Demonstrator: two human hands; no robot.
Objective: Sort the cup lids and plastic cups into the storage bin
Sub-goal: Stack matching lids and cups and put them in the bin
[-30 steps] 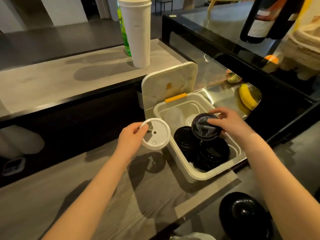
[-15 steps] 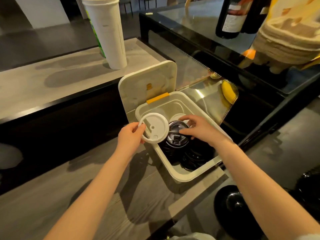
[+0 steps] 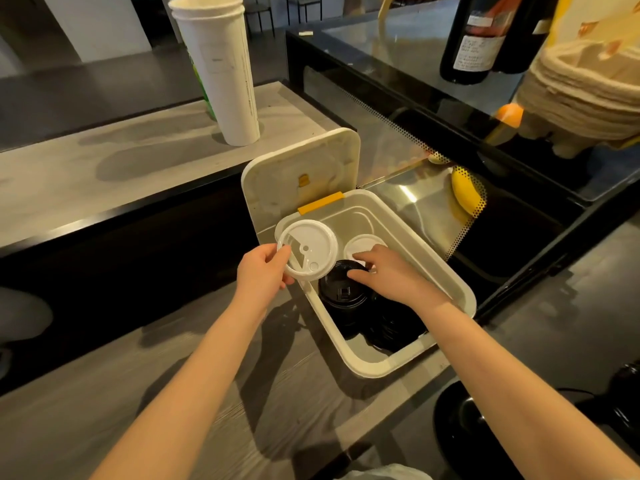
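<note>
The left hand [image 3: 263, 282] pinches a white lid [image 3: 307, 250] over the storage bin's [image 3: 450, 271] far-left corner. The right hand [image 3: 391, 275] touches the black lid [image 3: 341, 289] topping a stack by the left wall; whether it grips cannot be told. Nudged sideways, that stack could topple.

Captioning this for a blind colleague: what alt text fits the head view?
The left hand holds a white lid over the edge of the open storage bin; the right hand touches a black lid inside. Stacked white cups stand behind.
</note>
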